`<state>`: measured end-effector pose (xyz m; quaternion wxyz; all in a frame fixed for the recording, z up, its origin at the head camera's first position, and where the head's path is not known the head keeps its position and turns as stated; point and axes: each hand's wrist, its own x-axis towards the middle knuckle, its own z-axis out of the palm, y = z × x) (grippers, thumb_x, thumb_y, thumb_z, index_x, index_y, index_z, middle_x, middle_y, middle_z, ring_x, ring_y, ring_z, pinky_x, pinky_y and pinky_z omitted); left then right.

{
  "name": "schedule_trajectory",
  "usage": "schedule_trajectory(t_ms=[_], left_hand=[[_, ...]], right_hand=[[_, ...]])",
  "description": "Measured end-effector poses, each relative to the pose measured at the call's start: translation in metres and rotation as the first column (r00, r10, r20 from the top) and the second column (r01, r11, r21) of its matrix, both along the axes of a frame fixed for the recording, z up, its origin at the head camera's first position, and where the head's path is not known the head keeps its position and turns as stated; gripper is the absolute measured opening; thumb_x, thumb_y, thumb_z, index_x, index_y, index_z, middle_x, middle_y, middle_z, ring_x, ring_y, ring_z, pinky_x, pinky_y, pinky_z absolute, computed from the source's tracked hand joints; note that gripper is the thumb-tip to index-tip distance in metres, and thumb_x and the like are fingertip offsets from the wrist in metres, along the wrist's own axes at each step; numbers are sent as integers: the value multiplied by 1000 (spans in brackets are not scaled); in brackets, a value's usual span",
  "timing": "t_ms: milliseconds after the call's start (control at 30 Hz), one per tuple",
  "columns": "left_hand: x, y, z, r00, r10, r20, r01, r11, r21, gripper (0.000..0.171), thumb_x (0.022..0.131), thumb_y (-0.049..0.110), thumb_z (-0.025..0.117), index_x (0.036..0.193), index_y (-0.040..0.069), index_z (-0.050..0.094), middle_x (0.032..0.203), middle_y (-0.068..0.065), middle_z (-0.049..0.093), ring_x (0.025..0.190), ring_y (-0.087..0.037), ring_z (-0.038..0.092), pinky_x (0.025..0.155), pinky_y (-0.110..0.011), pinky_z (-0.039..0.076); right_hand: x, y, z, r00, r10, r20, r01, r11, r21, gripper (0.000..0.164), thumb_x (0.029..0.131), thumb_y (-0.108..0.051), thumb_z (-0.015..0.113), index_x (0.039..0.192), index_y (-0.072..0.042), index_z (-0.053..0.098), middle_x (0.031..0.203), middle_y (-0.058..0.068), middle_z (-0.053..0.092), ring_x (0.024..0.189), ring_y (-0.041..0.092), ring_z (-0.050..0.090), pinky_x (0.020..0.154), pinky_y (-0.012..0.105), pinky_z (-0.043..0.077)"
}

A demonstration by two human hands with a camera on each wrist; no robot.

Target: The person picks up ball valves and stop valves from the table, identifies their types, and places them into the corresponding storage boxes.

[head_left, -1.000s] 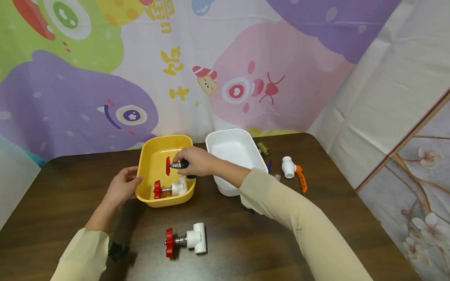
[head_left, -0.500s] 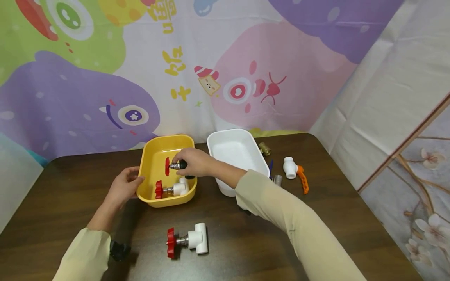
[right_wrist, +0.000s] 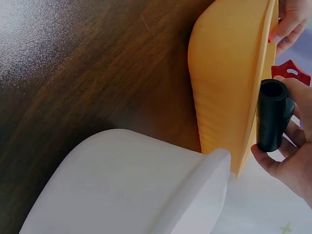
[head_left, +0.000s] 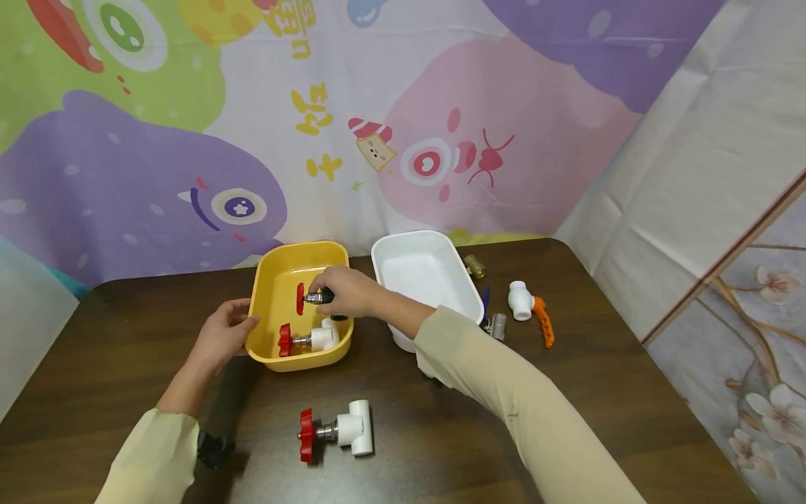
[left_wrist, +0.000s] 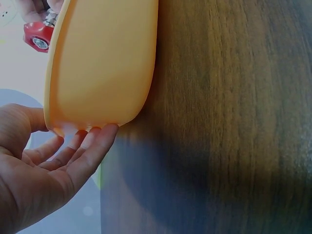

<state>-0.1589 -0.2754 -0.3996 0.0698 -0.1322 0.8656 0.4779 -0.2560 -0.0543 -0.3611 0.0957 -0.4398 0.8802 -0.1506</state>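
My right hand (head_left: 352,290) holds a black stop valve (right_wrist: 272,117) with a red handwheel (head_left: 300,299) over the yellow basin (head_left: 269,297). In the right wrist view its black tee body overlaps the basin's rim, with fingertips at the lower end. My left hand (head_left: 217,336) grips the basin's left side, thumb at the rim and fingers against the outer wall (left_wrist: 105,83). Inside the basin lies a white stop valve (head_left: 323,338) with a red handwheel. Another white stop valve (head_left: 352,428), also with a red handwheel, lies on the table in front.
To the right of the yellow basin stands a white basin (head_left: 422,266). Beyond it lie a brass fitting (head_left: 475,266), a metal valve (head_left: 497,326) with a blue handle, and a white ball valve (head_left: 520,301) with an orange handle. A printed cloth (head_left: 352,210) hangs behind the table.
Both hands keep their holds, and the black valve stays over the yellow basin. The right forearm has shifted slightly left, uncovering more of the metal valve. The head view has moved slightly.
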Motion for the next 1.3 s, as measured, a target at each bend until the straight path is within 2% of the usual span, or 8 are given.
schedule_trajectory(t_ms=[300,567,1300], left_hand=[[1,1,2,1000,-7,-12,7,1000,8,56,99,24,44,144,-2,24,132,-32,39,108,-42,54,74,-38,57],[1,-1,-3,998,-22,-54,24,999,31,54,98,22,44,143,-3,25,129,-34,42,100,-39,60,69,-36,58],[2,1,1,1000,-5,-27,5,1000,27,55,99,23,44,143,-2,24,129,-32,42,104,-41,57,71,-37,58]], right_hand=[[-3,-5,-8,1000,3,-4,-3,1000,-10,33,87,-26,65,117,-13,64,115,0,63,103,12,54,93,22,45],[-3,-8,-11,999,6,-36,-6,1000,1,34,87,-27,65,118,-13,64,114,0,64,102,12,55,94,23,45],[-3,-12,-19,995,29,-96,-23,998,66,33,89,-30,62,119,-16,63,115,-2,63,108,14,55,98,27,42]])
